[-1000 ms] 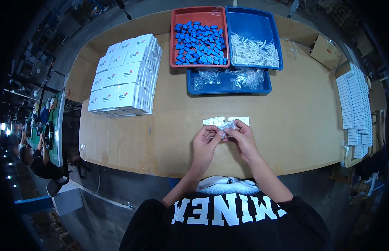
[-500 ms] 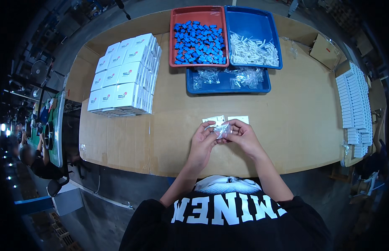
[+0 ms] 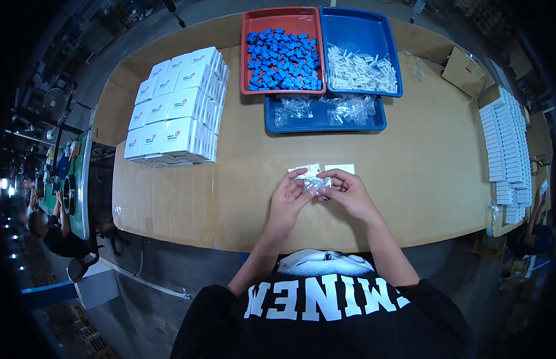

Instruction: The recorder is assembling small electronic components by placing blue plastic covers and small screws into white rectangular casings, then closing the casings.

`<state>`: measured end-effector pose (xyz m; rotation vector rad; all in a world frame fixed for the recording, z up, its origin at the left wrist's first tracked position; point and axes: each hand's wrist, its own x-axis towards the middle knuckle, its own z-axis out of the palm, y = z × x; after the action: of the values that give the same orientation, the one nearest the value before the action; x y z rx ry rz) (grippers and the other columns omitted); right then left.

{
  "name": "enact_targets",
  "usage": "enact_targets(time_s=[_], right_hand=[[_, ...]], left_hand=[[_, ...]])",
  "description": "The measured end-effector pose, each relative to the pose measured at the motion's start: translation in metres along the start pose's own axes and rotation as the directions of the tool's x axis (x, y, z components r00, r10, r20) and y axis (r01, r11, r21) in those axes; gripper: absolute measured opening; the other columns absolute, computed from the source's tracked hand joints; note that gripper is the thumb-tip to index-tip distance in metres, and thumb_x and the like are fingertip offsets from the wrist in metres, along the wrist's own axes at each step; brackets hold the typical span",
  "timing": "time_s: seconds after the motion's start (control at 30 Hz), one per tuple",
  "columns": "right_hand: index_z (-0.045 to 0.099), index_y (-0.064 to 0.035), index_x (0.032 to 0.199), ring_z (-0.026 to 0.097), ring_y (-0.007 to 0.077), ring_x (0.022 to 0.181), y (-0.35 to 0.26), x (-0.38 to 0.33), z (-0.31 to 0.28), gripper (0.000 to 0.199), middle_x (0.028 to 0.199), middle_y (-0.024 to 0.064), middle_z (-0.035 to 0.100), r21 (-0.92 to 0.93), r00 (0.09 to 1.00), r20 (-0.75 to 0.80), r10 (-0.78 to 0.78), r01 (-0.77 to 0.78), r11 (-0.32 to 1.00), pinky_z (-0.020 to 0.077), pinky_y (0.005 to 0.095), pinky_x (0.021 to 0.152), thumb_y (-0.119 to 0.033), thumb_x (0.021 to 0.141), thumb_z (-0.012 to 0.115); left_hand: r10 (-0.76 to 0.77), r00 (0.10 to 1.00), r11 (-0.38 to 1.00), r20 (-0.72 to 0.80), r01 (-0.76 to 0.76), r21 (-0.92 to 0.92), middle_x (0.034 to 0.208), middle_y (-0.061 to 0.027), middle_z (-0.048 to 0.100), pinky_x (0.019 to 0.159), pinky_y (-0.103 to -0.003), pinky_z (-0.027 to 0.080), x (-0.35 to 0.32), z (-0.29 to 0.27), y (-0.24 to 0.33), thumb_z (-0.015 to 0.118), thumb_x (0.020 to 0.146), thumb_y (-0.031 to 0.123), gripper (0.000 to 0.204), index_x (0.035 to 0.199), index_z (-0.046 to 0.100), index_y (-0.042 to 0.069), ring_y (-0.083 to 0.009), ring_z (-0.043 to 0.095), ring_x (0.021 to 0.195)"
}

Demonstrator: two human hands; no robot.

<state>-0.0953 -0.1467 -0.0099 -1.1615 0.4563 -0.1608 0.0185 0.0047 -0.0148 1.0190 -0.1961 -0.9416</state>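
Note:
Between my two hands, close to the table's near side, is a small clear plastic bag [image 3: 314, 183] with something whitish inside. My left hand [image 3: 288, 196] has its fingers closed on the bag's left side. Thumb and fingertips of my right hand [image 3: 348, 192] pinch its right side. Just beyond my fingertips lie two flat white pieces: a left white piece [image 3: 313, 168], partly covered by my hand and bearing small dark marks, and a plain right white piece [image 3: 340, 168].
A red tray [image 3: 281, 18] of blue plastic parts and a blue tray [image 3: 357, 24] of white sticks stand far off, above another blue tray [image 3: 326, 127] with clear bags. White boxes [image 3: 179, 102] are stacked left, white cartons [image 3: 504, 143] right. People are at both sides.
My left fingers have spread slightly and shifted on the bag, which looks more crumpled. A person's arm has come into view at the far right edge.

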Motion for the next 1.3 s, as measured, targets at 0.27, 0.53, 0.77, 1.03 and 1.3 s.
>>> enact_targets(time_s=[0.27,0.53,0.77,1.03,1.3], right_hand=[[0.066,0.0066,0.115,0.074,0.0189,0.085,0.003,0.003,-0.004,0.018,0.099,0.0132,0.074,0.044,0.996,-0.062,0.059,-0.056,0.997,0.0605,0.0295,0.076,-0.001,0.098,0.067],[0.067,0.0071,0.117,0.075,0.0218,0.085,-0.010,0.003,-0.015,0.020,0.101,0.0153,0.075,0.014,0.978,-0.183,0.104,-0.103,0.995,0.0627,0.0290,0.077,-0.004,0.100,0.065],[0.067,0.0091,0.124,0.076,0.0239,0.092,-0.007,0.004,-0.001,0.026,0.106,0.0179,0.074,-0.049,0.994,0.002,0.107,-0.107,0.993,0.0633,0.0302,0.083,-0.004,0.101,0.062],[0.075,0.0054,0.113,0.074,0.0168,0.092,0.001,0.008,-0.009,0.024,0.108,0.0131,0.075,-0.316,1.000,0.004,-0.021,0.021,0.949,0.0575,0.0278,0.084,0.005,0.097,0.057],[0.075,0.0034,0.113,0.068,0.0144,0.099,-0.003,0.019,-0.007,0.020,0.108,0.0092,0.075,-0.454,0.993,0.032,-0.111,0.114,0.884,0.0544,0.0278,0.087,0.000,0.097,0.064]], left_hand=[[-0.068,0.998,0.963,0.012,0.063,0.263,0.096,-0.0048,0.068,0.079,-0.023,0.051,0.003,-0.009,0.001,0.064,0.101,0.004,0.028,0.128,0.061,-0.002,-0.0084,0.063,0.087],[0.022,0.997,0.930,0.068,-0.045,0.364,0.083,-0.0034,0.064,0.069,-0.022,0.047,0.012,-0.047,0.004,0.049,0.109,0.017,0.031,0.130,0.060,-0.003,-0.0073,0.057,0.072],[-0.135,0.975,0.861,0.178,0.026,0.508,0.089,-0.0012,0.068,0.068,-0.021,0.044,0.009,-0.022,0.021,0.056,0.108,0.021,0.028,0.124,0.067,0.001,-0.0056,0.053,0.070],[-0.156,0.976,0.838,0.152,0.049,0.544,0.090,0.0006,0.068,0.062,-0.021,0.042,0.017,-0.042,0.013,0.063,0.105,0.018,0.026,0.123,0.070,0.001,-0.0019,0.050,0.072],[0.012,0.979,0.595,0.202,-0.169,0.786,0.078,-0.0045,0.066,0.056,-0.029,0.042,0.033,-0.050,0.016,0.072,0.096,0.019,0.020,0.112,0.076,0.007,-0.0109,0.055,0.061]])
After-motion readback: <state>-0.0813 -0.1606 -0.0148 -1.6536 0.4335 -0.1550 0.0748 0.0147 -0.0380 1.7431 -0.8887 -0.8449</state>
